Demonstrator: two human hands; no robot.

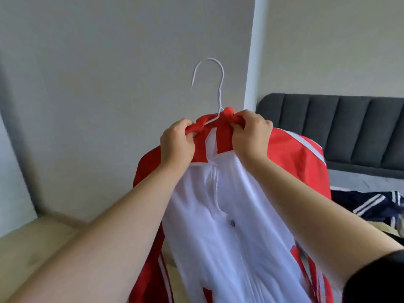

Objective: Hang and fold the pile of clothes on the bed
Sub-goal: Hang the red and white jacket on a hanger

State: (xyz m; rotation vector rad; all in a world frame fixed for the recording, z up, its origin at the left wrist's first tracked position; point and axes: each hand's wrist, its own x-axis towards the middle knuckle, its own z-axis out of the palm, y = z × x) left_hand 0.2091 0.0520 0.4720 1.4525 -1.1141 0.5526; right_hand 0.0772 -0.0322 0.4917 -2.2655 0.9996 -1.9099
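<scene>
Both hands, left hand [177, 142] and right hand [250, 134], pinched the red jacket [218, 215] collar on its white hanger [208, 84]; centring the collar evenly would hang it straight.

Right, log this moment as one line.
step: hanging | red-and-white jacket: on white hanger, not yet hung | left hand: grips collar | right hand: grips collar | navy garment: lies on bed
</scene>
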